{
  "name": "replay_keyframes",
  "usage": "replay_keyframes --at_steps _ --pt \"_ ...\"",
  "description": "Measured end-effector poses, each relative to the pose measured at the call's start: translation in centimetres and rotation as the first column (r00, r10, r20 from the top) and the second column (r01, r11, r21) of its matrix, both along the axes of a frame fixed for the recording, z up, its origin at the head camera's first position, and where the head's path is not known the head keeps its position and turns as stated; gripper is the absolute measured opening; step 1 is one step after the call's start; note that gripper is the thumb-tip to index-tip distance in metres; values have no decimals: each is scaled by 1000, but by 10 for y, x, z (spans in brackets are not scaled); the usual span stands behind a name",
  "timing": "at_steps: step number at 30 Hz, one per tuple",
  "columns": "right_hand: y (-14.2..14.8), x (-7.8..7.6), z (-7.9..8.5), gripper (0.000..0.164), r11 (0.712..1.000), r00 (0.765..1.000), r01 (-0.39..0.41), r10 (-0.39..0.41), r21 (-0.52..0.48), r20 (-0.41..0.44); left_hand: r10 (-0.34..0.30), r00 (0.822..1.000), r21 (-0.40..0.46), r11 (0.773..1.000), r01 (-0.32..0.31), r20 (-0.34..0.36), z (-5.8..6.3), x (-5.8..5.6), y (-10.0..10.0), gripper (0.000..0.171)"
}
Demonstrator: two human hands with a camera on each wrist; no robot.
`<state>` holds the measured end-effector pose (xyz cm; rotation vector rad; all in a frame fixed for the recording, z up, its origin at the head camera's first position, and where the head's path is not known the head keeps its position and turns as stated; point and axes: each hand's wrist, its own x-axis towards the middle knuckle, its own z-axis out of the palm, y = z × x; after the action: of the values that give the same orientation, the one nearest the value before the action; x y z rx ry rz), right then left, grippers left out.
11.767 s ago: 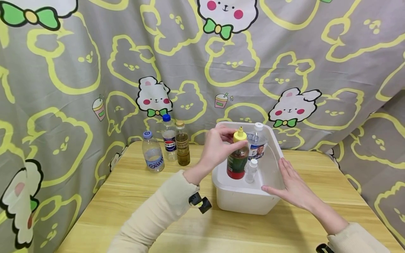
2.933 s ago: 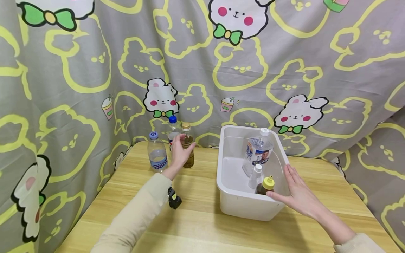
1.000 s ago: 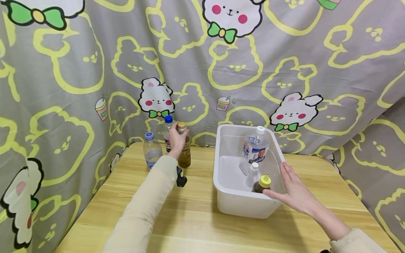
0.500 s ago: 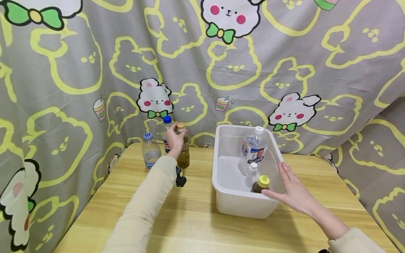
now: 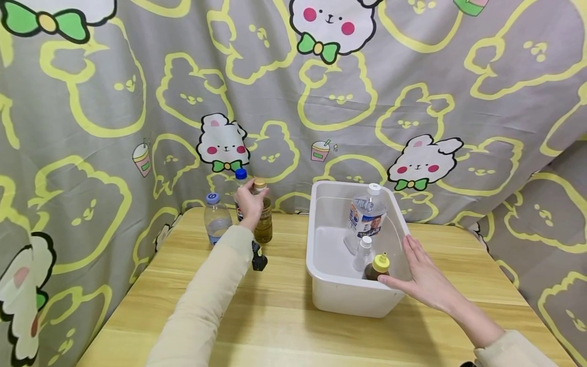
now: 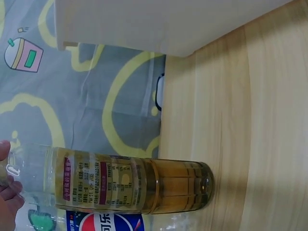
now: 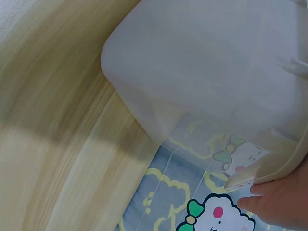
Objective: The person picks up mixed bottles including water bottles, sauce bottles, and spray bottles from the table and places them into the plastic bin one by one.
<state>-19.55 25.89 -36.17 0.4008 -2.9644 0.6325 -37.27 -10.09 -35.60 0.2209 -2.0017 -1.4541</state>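
Note:
My left hand (image 5: pixel 249 206) pinches the neck of a gold-capped glass bottle (image 5: pixel 264 224) of amber liquid, which stands upright on the table. In the left wrist view, the fingertips touch the neck of this bottle (image 6: pixel 103 183). Its base appears to rest on the wood. My right hand (image 5: pixel 426 278) rests on the near right corner of a white plastic tub (image 5: pixel 348 298), thumb on the near rim and fingers straight along the right side. Inside stand a large labelled clear bottle (image 5: pixel 367 219), a small white-capped bottle (image 5: pixel 362 257) and a yellow-capped squeeze bottle (image 5: pixel 378 267), its lower part hidden.
A blue-capped Pepsi bottle (image 5: pixel 241 176) stands just behind my left hand, partly covered. Left of it is a clear water bottle (image 5: pixel 217 224) with a pale blue cap. A patterned grey curtain (image 5: pixel 275 92) hangs behind the wooden table (image 5: pixel 275 326).
Earlier my left hand held the squeeze bottle over the tub; now that bottle stands inside. The left hand has since reached the amber bottle's neck and gripped it. My right hand stays on the tub.

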Motion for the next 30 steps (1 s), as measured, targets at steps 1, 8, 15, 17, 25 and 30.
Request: replay_keyframes --at_steps 1,8,15,17,25,30 --pt "0 0 0 104 1000 1000 -1 1 -1 1 0 1000 -7 1000 0 2 1 0 0 39" --pt "0 0 0 104 1000 1000 -5 5 -2 -1 -19 1000 -34 999 19 -2 17 3 1 40" --pt "0 0 -1 104 1000 1000 -13 13 -1 -4 -44 999 -34 998 44 -12 30 7 3 42" --pt "0 0 -1 104 1000 1000 -14 14 2 -4 -55 998 -48 997 54 -16 34 8 3 43" --pt "0 -1 -2 104 1000 1000 -14 14 2 0 -73 996 -107 992 67 -59 53 14 9 45" --pt "1 -1 -1 104 1000 1000 -17 17 2 -1 -128 990 -106 987 121 -64 67 20 13 47"
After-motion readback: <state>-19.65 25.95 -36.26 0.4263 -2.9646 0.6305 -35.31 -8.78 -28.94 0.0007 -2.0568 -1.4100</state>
